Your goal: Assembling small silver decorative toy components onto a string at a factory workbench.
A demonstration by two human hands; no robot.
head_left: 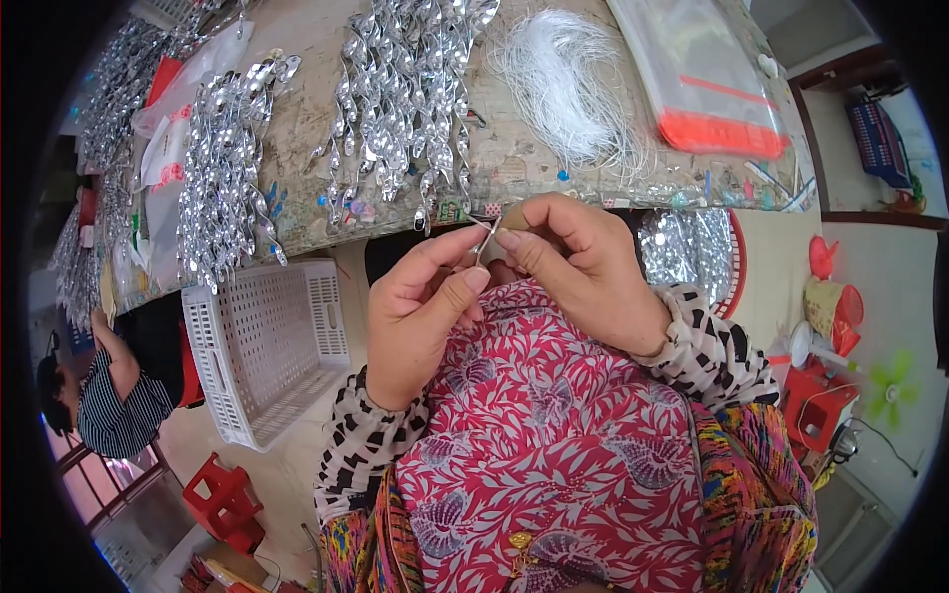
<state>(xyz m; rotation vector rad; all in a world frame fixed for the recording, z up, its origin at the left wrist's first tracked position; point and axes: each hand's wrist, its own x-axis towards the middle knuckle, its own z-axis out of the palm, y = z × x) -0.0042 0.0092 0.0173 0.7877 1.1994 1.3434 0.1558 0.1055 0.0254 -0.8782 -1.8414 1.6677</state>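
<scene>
At the near edge of the worktable my left hand (420, 311) and my right hand (590, 272) meet, thumbs and fingers pinched. Between the fingertips is a small shiny silver piece (484, 242), mostly hidden by them; its exact kind does not show. Just beyond lies a bunch of twisted silver foil strands (405, 99), some ends hanging at the table's edge. A second bunch of silver twists (222, 163) drapes over the edge to the left. Right of the middle bunch rests a bundle of loose white strings (565, 89).
Clear plastic bags with an orange-red band (722, 133) lie at the table's right. Below stand a white plastic crate (267, 341) and a red-rimmed basket (736, 262) of silver pieces. A red stool (222, 494) is lower left. Another person (124, 395) sits at the far left.
</scene>
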